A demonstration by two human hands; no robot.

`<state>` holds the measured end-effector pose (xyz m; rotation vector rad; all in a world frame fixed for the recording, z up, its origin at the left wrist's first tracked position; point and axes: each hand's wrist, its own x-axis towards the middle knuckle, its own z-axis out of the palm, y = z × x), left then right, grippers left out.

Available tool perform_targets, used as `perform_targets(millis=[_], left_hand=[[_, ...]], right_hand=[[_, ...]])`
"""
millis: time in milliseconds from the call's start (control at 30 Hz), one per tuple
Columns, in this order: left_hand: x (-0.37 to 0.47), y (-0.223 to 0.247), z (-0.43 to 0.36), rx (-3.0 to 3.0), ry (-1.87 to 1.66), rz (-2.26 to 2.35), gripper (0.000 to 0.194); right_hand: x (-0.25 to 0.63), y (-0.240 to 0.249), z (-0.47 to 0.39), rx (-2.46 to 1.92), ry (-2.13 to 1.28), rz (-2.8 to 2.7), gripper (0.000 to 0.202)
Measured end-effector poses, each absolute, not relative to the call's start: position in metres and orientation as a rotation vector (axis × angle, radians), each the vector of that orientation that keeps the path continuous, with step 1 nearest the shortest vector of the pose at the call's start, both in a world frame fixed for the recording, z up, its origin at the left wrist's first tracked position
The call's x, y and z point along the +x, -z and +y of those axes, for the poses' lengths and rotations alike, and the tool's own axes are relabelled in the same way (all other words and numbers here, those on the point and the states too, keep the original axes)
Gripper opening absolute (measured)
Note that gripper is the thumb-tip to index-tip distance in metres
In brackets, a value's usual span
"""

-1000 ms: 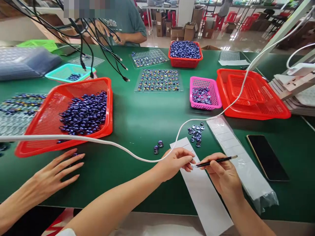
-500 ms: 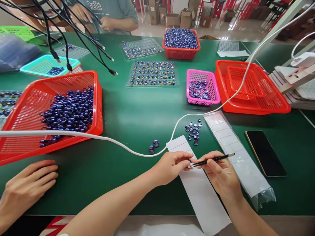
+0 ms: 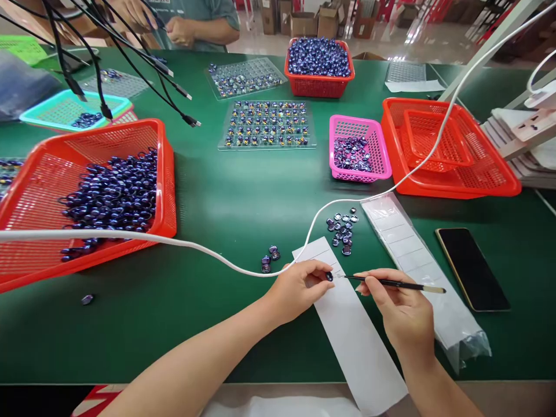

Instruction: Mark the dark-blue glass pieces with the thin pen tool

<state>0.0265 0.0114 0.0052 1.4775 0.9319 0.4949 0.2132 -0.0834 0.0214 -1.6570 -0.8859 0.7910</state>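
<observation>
In my left hand (image 3: 304, 286), a small dark shiny piece (image 3: 329, 276) is pinched between thumb and fingertips above a white paper strip (image 3: 347, 330). My right hand (image 3: 402, 304) grips a slim black pen-like tool (image 3: 395, 282) with a pale rear end; its fine tip points at the piece, a short gap away. Whether that tip is a brush or a point is too small to tell. Two little groups of shiny purple pieces lie nearby, one group (image 3: 342, 231) beyond the strip and a smaller one (image 3: 270, 258) beyond my left hand.
A white cable (image 3: 208, 255) crosses the table just beyond my hands. A plastic-wrapped strip pack (image 3: 408, 249) and a phone (image 3: 471, 269) lie to the right. Red baskets (image 3: 167, 174), a pink basket (image 3: 360, 174) and a filled tray (image 3: 267, 124) stand farther back. One loose piece (image 3: 87, 299) lies left.
The tool's tip has drawn back rightward from my left fingers, and the dark piece there now shows. Another person's hand at the left has gone out of view, with a loose piece visible there.
</observation>
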Motion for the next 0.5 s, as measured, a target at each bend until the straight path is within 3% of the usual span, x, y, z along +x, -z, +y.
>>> perform_targets(millis=[500], left_hand=[[0.0271,0.0010,0.0091,1.618,-0.598,0.881,0.023]], right_hand=[[0.2087,-0.0213,-0.0850,-1.730,-0.742,-1.096,0.013]])
